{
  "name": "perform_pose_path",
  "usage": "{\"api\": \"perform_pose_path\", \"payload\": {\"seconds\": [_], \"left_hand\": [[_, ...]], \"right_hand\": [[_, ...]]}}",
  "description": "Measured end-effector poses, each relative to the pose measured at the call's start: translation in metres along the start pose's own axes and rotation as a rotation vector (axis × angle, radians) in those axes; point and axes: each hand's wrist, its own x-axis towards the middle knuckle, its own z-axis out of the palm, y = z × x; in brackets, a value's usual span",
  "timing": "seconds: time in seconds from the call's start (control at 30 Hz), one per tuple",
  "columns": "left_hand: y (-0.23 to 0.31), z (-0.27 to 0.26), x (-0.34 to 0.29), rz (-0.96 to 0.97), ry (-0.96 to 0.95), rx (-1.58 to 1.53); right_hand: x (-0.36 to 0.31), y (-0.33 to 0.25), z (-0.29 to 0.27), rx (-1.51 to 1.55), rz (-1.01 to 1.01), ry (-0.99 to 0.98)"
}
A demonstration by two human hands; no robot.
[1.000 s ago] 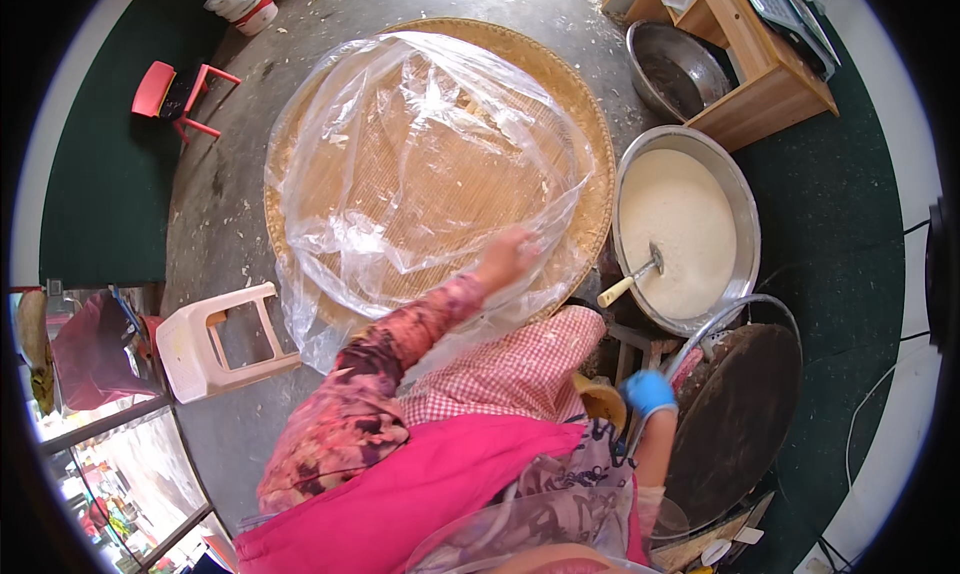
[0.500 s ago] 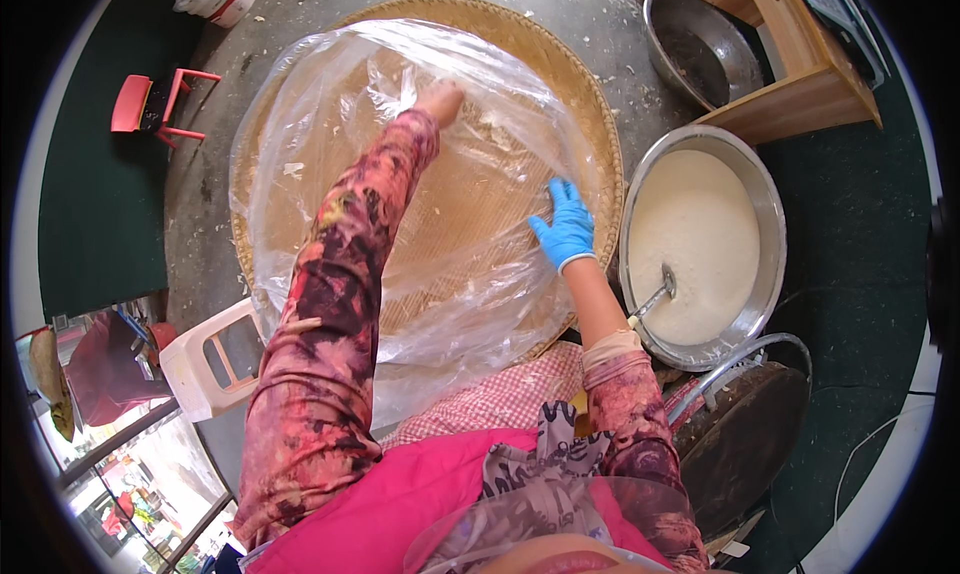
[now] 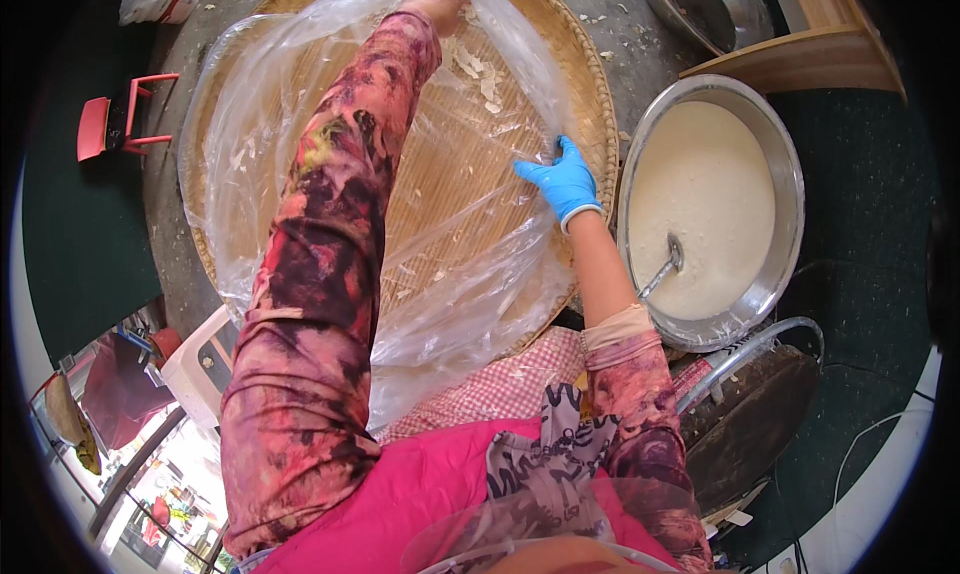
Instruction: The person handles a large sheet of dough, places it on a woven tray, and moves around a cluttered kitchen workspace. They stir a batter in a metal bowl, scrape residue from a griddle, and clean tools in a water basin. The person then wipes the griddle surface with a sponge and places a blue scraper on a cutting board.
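Observation:
A clear plastic sheet (image 3: 470, 299) lies wrinkled over a large round woven bamboo tray (image 3: 597, 99). My bare left hand (image 3: 438, 7) reaches to the tray's far side, its fingers closed on the sheet's far part; the fingertips are partly hidden. My right hand (image 3: 563, 182), in a blue glove, rests against the sheet near the tray's right rim, thumb spread from the fingers. Pale flakes (image 3: 478, 72) show on the tray, near my left hand.
To the right stands a metal basin (image 3: 790, 214) of creamy white liquid, with a ladle (image 3: 668, 259) in it. Beyond are a dark metal bowl (image 3: 690, 14) and a wooden shelf (image 3: 800, 59). A pink chair (image 3: 95, 129) and a pale plastic stool (image 3: 195, 374) stand left.
My left hand has moved farther away, drawing the plastic sheet toward the far rim and baring the flakes. My right hand has slid slightly upward in view. The view has shifted.

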Motion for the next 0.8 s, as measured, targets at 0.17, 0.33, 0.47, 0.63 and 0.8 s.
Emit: {"api": "perform_pose_path", "payload": {"seconds": [0.17, 0.33, 0.47, 0.63, 0.8], "left_hand": [[-0.004, 0.004, 0.008, 0.237, -0.017, 0.380], [0.002, -0.046, -0.015, 0.101, -0.079, 0.013], [0.005, -0.111, -0.044, -0.217, -0.145, -0.669], [0.014, -0.155, -0.071, -0.336, -0.068, -0.737], [0.011, -0.139, -0.064, -0.404, -0.005, -0.795]], "right_hand": [[-0.001, 0.004, -0.013, 0.195, 0.016, -0.331], [-0.004, -0.020, -0.027, 0.017, -0.353, 0.105], [0.023, -0.052, -0.029, -0.141, -1.039, 0.270], [0.040, -0.029, -0.019, 0.629, -0.005, -0.415], [-0.001, 0.011, 0.007, 0.931, 0.549, -0.318]]}}
